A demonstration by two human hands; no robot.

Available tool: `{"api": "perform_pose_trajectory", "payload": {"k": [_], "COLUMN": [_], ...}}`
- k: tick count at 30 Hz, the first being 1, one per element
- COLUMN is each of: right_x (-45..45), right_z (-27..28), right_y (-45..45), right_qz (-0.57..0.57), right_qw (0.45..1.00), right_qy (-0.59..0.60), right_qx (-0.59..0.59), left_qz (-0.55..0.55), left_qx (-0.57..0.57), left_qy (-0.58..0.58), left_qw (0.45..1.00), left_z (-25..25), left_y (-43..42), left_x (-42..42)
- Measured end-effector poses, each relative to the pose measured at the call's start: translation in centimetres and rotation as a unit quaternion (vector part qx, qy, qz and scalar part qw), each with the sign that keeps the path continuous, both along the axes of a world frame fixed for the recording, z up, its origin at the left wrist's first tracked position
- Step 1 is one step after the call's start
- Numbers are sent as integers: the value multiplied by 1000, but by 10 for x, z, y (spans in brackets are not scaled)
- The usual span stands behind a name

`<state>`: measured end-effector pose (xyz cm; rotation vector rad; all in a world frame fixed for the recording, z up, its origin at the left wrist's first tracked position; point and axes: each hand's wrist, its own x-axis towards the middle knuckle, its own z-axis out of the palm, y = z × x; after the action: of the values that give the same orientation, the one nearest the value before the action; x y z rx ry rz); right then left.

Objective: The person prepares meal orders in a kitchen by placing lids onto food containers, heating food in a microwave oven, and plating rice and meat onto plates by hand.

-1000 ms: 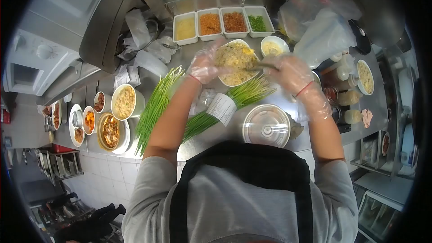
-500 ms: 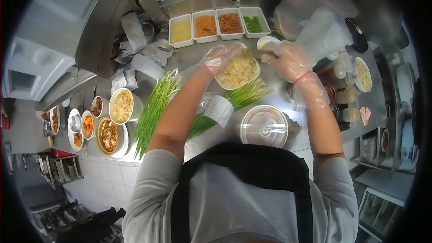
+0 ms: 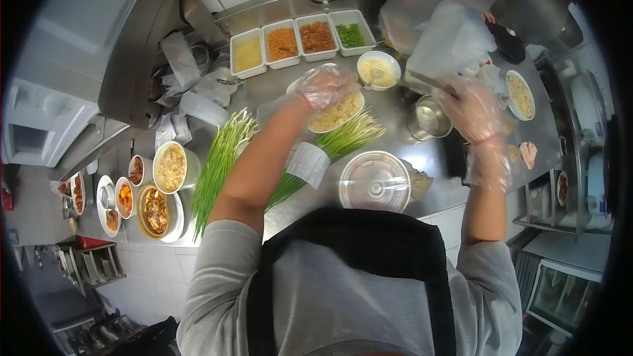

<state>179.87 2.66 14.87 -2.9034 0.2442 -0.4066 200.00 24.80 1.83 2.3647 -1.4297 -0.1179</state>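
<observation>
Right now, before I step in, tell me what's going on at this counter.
A person in clear plastic gloves is working with food at a steel counter. The left hand is at a white bowl of rice, partly covering it. The right hand holds a blurred utensil near a metal cup. Four ingredient trays stand beyond the bowl; green stalks lie nearer the person.

Rice bowl (image 3: 362,103) is white, rice (image 3: 334,117) pale yellow; chives (image 3: 221,161) show green with whitish ends; apron (image 3: 356,234), plain black; shirt (image 3: 356,290), plain grey
</observation>
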Motion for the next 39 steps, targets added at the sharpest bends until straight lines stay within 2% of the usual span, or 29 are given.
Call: {"api": "perform_pose_trajectory", "payload": {"k": [4,6,9,10,12,13,14,15,16,17,18,19,20,22,25,27,29,31,34,36,39], "right_x": [-37,-37,-32,-32,-38,-38,-34,-25,-10,3,17,36,53,73,96,115,123,129,130,128,111], "right_z": [-13,-56,-88,-89,-68,-60,-61,-69,-87,-106,-130,-146,-161,-176,-188,-206,-208,-203,-203,-201,-175], "right_y": [-19,-29,-30,-29,-17,-12,-9,-6,-4,0,8,19,30,48,61,59,58,58,62,65,76], "right_qz": [-29,-26,-18,-16,-6,-1,22,54,85,118,105,96,70,21,27,23,12,1,0,2,21], "right_qw": [995,993,989,988,989,988,992,995,993,985,977,949,908,785,700,689,675,660,676,683,688], "right_qy": [91,90,106,115,60,32,-42,-65,-87,-108,-23,35,86,152,146,160,186,225,220,203,185], "right_qx": [-11,-69,-101,-101,-134,-149,-119,-57,6,69,183,298,404,600,699,707,714,717,703,701,701], "left_qz": [-31,-31,-29,5,71,139,207,273,272,255,242,233,239,259,173,186,229,395,440,422,410], "left_qx": [99,139,51,-14,-143,-162,-180,-199,-122,-130,-139,-144,-149,-158,-233,-249,-227,-177,-12,60,111], "left_qy": [8,-1,-4,-14,-35,-14,6,26,210,141,66,-15,-54,-134,-208,-404,-591,-566,-544,-537,-523], "left_qw": [995,990,998,1000,986,977,962,941,931,948,958,962,958,943,934,860,739,702,715,728,739], "left_z": [7,23,11,4,-6,-5,-5,-5,25,-1,-47,-65,-47,13,95,149,192,225,250,259,268], "left_y": [-7,-11,1,12,34,38,45,51,52,49,47,50,54,67,107,151,203,241,266,269,265], "left_x": [-3,-11,1,4,9,4,-8,-21,-43,-41,-30,-19,-23,-55,-97,-120,-117,-120,-107,-102,-98]}}
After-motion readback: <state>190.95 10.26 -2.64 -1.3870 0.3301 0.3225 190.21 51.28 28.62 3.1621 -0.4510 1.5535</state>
